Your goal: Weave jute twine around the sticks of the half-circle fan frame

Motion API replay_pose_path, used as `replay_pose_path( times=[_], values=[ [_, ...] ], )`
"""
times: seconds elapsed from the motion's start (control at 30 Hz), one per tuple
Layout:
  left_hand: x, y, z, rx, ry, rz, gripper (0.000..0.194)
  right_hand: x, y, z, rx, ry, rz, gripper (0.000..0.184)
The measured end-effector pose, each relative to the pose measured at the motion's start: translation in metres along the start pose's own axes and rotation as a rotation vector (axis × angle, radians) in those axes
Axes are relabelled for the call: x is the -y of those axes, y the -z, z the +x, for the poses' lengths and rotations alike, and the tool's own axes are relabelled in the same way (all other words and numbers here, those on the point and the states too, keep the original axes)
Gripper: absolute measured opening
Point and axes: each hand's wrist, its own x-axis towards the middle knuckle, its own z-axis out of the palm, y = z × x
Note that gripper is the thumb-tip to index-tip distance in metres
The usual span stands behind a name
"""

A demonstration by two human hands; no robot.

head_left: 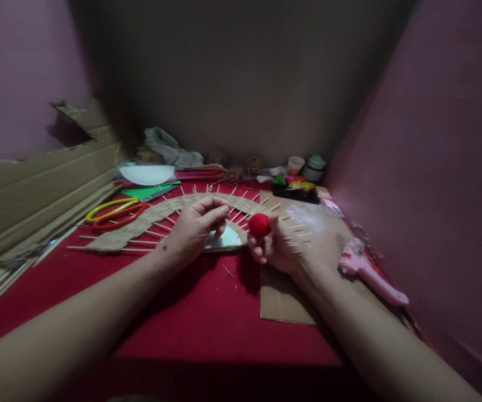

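Note:
My right hand (pixel 276 245) is closed around a fuzzy red ball (pixel 259 225), perhaps yarn or a pom-pom, held between thumb and fingers. To its left, my left hand (pixel 203 223) has thumb and forefinger pinched together; whatever is in the pinch is too small to make out. Behind both hands lies a half-round piece with a woven straw-coloured band (pixel 140 224) and thin wooden sticks fanning outward. A shiny pale half-disc (pixel 226 239) forms its centre, partly hidden by my left hand.
Scissors with yellow and red handles (pixel 117 212) lie at the left. Cardboard (pixel 285 293) sits under my right hand, with a pink glue gun (pixel 370 272) beyond it. A white plate (pixel 148 175), twine (pixel 254 164), a cup (pixel 295 165) and a jar (pixel 315 167) line the back.

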Motion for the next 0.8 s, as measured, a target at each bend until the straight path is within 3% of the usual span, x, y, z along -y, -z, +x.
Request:
replay_pose_path(
  times=[0.3,0.43,0.7,0.8],
  values=[
    [-0.006,-0.001,-0.008,0.135,-0.068,0.267,0.029,-0.002,0.0,0.001,-0.022,0.061,-0.056,0.057],
    [-0.007,-0.004,-0.009,0.144,-0.061,0.19,0.013,-0.003,-0.003,0.0,-0.045,0.104,-0.064,0.052],
    [-0.004,-0.01,-0.011,0.294,0.021,0.064,0.045,-0.005,-0.005,0.001,-0.11,0.14,-0.16,0.049],
    [-0.002,-0.008,-0.009,0.272,0.008,0.111,0.051,-0.001,-0.009,-0.002,-0.122,0.121,-0.27,0.049]
  ],
)
